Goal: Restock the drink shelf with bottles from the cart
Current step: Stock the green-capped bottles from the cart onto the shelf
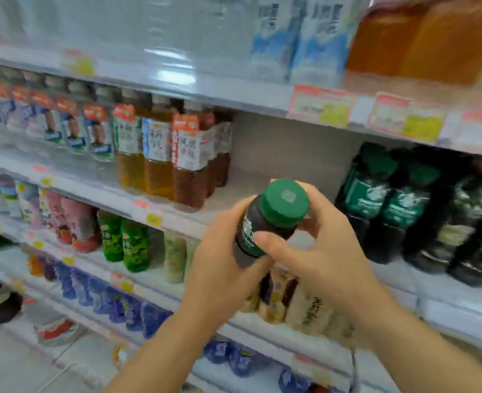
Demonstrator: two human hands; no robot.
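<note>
**Bottle in both hands, not yet on the shelf**

On the left, amber tea bottles stand in rows on the shelf. The left hand wraps the lower body of a dark bottle, its fingers curled round the left side. The bottle tilts, its green cap towards the camera, held in the air in front of the shelf and touching nothing on it.

Behind the cap is a bare gap in the row. The right hand grips the bottle's right side: its thumb lies across the label and its fingers curl behind the cap. Further right stand matching dark green-capped bottles.

This looks like the placing step. The next move probably calls for righting the bottle and setting it into the gap beside its like. The cart is out of view.
</note>
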